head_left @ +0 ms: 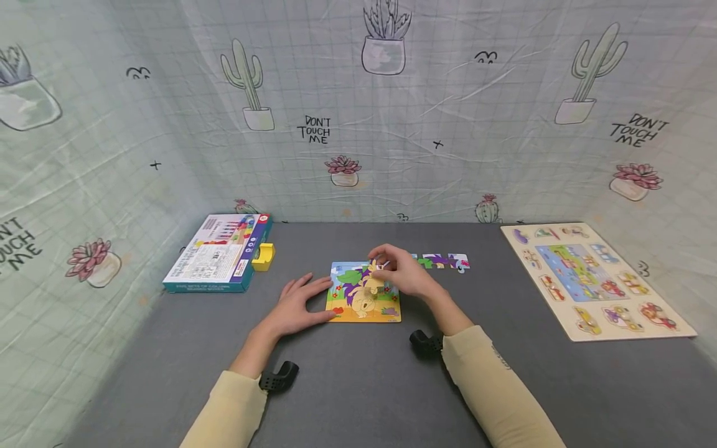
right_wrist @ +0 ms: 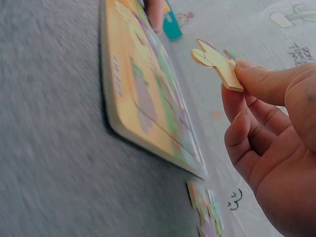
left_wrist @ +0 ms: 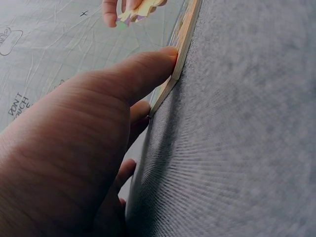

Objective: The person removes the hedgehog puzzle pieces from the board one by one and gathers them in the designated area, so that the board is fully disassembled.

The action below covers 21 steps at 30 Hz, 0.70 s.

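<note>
While the spread left hand [head_left: 299, 307] touches the left of the puzzle board [head_left: 361, 305], the right hand [head_left: 407, 272] pinches a piece [right_wrist: 220, 66] above its right.

Cloth backdrop [head_left: 417, 112] — "DON'T TOUCH ME", rptd; box [head_left: 218, 255] txt — mostly illeg.

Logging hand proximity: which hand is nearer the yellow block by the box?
Left. The left hand is right of the yellow block and closer to the person; the right hand is farther right, by the puzzle board's right side, pinching a puzzle piece.
</note>
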{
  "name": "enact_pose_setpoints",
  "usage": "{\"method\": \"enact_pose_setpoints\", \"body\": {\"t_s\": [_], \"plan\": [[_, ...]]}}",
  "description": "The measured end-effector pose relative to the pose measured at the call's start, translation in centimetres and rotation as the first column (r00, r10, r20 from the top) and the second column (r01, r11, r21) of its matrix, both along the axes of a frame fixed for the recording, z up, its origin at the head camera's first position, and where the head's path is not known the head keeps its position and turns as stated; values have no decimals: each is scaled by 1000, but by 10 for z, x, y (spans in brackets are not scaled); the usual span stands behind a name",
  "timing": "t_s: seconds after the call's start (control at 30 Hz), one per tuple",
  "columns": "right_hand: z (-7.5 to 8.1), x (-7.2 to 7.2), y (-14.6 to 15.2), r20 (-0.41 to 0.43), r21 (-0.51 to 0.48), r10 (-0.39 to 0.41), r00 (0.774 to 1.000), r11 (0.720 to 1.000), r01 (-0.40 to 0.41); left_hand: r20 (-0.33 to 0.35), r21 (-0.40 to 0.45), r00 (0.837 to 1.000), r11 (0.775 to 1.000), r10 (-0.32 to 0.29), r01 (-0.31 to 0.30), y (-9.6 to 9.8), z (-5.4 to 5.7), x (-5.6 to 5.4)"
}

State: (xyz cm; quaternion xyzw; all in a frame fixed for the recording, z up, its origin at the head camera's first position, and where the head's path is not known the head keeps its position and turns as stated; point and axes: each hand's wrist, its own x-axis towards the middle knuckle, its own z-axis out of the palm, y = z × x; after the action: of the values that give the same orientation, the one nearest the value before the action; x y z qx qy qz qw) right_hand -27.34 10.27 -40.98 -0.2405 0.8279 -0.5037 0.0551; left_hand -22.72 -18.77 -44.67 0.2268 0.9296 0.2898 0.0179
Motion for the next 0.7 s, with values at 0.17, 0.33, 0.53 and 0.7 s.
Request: {"method": "enact_pose_setpoints", "body": {"t_s": [0.17,0.33,0.53,0.7], "plan": [[0,-2,14,-2,-4,-41,999,999,41,9,-1,1000,1000,4,-4,0,-1,0],[-1,-2,31,-4,-4,-63,998,998,63,19,3,1000,1000,7,-8,0,-1,0],[-4,-2,53,1,39,-107,994,994,107,18,9,1000,1000,1,-1,0,0,0],[-8,-3,72,-15,73,-113,993,991,114,22,4,1000,1000,3,-3,0,0,0]]}}
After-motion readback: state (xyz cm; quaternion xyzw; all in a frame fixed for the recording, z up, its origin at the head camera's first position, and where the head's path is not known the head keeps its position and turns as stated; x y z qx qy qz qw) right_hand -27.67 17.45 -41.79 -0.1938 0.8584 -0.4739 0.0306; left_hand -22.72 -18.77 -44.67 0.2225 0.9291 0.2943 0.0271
